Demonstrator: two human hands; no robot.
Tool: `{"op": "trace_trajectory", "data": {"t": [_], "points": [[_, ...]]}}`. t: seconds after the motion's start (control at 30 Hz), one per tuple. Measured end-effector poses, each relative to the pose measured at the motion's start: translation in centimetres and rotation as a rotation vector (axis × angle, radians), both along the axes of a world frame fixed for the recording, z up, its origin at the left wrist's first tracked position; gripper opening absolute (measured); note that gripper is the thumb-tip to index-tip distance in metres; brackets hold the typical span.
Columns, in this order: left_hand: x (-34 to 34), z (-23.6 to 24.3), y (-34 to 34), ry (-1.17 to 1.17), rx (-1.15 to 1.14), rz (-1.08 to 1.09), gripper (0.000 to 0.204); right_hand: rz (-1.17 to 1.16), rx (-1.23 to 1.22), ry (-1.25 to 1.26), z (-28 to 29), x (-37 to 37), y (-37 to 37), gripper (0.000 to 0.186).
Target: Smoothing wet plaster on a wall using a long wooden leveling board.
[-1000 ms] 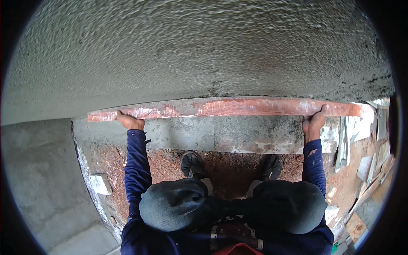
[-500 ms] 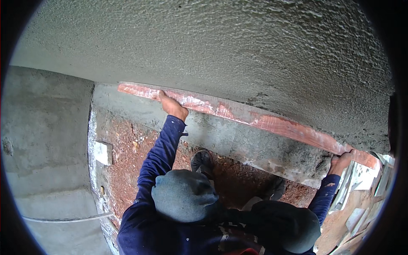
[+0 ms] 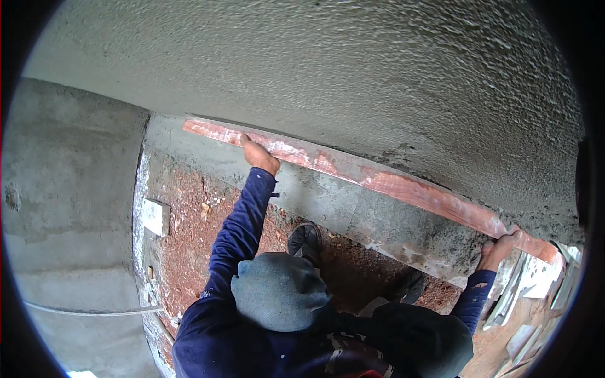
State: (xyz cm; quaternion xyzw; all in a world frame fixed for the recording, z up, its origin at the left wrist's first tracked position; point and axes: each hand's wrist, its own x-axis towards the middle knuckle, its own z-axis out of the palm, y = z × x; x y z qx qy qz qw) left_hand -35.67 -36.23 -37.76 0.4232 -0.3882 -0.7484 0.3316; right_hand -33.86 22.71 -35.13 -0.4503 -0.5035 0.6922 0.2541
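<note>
A long, straight reddish wooden board (image 3: 391,189), smeared with pale cement, runs diagonally along the lower edge of a wet plastered wall (image 3: 328,69). My left hand (image 3: 259,153) is closed on the board toward its left end, and my right hand (image 3: 499,249) grips it close to the right end. The board lies against or just in front of the wall's base, above a grey ledge (image 3: 315,195); whether it touches the plaster all along cannot be told.
A grey wall (image 3: 72,176) stands at the left, with a white block (image 3: 155,217) and a long thin strip (image 3: 94,312) near it. Reddish rubble (image 3: 189,239) surrounds my shoes (image 3: 304,239). Loose boards and scraps (image 3: 517,290) are piled at the right.
The view has swung, so the board now slants down to the right rather than lying level. Since the middle frame it shows slightly right and lower at its right end. Both hands still grip it.
</note>
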Motion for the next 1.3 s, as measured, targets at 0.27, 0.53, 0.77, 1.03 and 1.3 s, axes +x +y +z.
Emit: {"op": "trace_trajectory", "data": {"t": [0.27, 0.53, 0.77, 1.03, 1.3], "points": [[1.0, 1.2, 5.6, -0.128, 0.061, 0.048, 0.067, -0.083, 0.008, -0.002, 0.3, -0.3, 2.4, 0.049], [1.4, -1.1, -2.4, -0.086, 0.019, -0.015, 0.067, -0.004, -0.057, 0.021, -0.5, -0.3, -5.1, 0.049], [-1.0, 1.5, -0.5, -0.185, 0.049, 0.022, 0.063, -0.034, -0.131, 0.099, 0.3, 0.0, -4.6, 0.052], [-0.5, 2.4, 2.2, -0.099, 0.051, 0.038, 0.067, -0.010, -0.030, -0.016, -1.0, -0.7, -0.4, 0.051], [-0.4, 3.4, 7.3, -0.090, 0.037, -0.022, 0.069, -0.047, -0.017, 0.034, -2.0, -0.7, 5.0, 0.050]]}}
